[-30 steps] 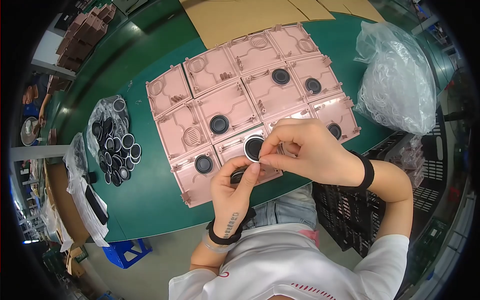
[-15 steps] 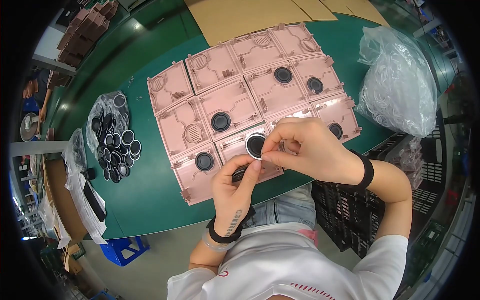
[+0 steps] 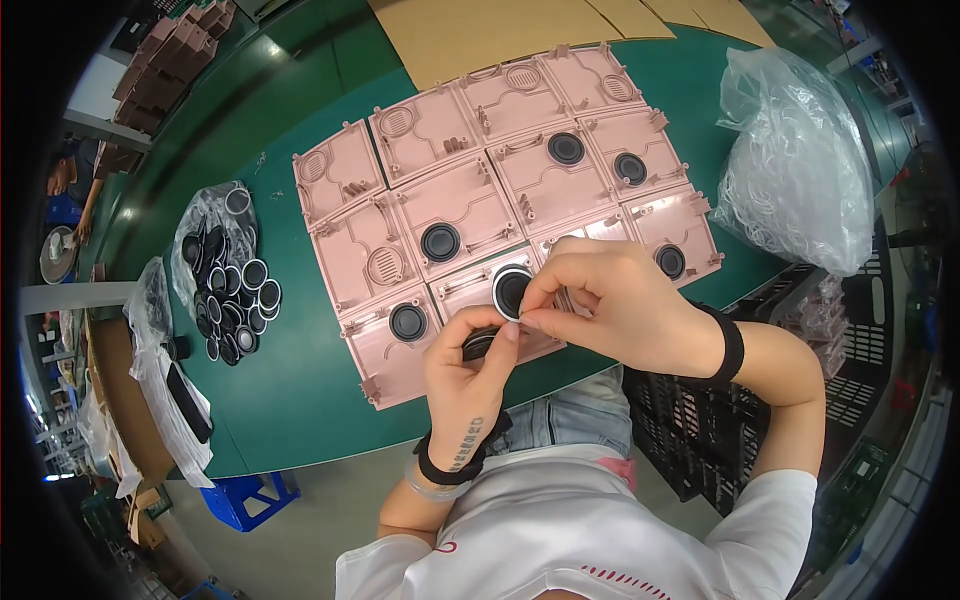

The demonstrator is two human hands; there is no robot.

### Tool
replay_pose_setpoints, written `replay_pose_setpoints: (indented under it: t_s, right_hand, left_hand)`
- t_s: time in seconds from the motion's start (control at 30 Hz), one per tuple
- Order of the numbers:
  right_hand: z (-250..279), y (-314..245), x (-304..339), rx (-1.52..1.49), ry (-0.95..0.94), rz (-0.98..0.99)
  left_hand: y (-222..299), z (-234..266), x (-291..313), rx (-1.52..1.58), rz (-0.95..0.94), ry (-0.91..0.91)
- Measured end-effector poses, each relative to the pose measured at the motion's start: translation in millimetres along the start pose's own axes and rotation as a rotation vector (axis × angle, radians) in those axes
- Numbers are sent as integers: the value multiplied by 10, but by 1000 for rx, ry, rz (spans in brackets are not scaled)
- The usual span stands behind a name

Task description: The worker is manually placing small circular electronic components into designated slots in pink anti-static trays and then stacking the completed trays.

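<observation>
Between my two hands a round black speaker with a white ring at its rim (image 3: 511, 290) is held tilted over the front row of pink plastic panels (image 3: 440, 190). My right hand (image 3: 610, 300) pinches its right edge with thumb and fingertips. The thumb and forefinger of my left hand (image 3: 468, 362) meet at its lower edge. In the curl of that left hand sit further black discs (image 3: 479, 345), partly hidden by the fingers. Single black speakers lie on some panels, such as one on the left front panel (image 3: 408, 322) and one on a middle panel (image 3: 440, 242).
At the left, a pile of black discs with pale rims (image 3: 235, 315) spills from a clear plastic bag. A large clear bag of white rings (image 3: 795, 165) stands at the right. Cardboard (image 3: 500, 35) lies at the back of the green table (image 3: 290, 425). Black crates (image 3: 690, 430) stand right of my body.
My hands stay almost in place, both still at the speaker. Its ringed face has shifted very slightly, and the right fingertips have moved a little left along its edge.
</observation>
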State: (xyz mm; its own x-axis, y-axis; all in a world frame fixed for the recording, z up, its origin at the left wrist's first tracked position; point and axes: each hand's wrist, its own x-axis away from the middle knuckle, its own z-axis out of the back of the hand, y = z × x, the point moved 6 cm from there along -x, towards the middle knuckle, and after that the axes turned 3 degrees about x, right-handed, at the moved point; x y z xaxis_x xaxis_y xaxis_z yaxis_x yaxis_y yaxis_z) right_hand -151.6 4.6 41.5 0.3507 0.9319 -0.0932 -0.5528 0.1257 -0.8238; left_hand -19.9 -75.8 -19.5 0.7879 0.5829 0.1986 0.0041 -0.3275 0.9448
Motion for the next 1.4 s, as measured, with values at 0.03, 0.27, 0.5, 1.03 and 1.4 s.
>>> replay_pose_setpoints:
  t_s: [0.03, 0.27, 0.5, 1.03, 1.4]
  right_hand:
    - [-1, -10, 6, 13, 11, 17]
    - [-1, -70, 48, 122, 78, 91]
    - [-58, -79, 66, 194, 105, 153]
    - [-94, -126, 97, 305, 75, 207]
    - [51, 292, -94, -476, 7, -319]
  left_hand:
    - [-15, 11, -3, 12, 9, -2]
    - [2, -14, 2, -53, -32, 21]
    - [46, -26, 23, -220, -189, 36]
    - [94, -78, 26, -300, -197, 50]
    - [12, -41, 27, -134, -89, 16]
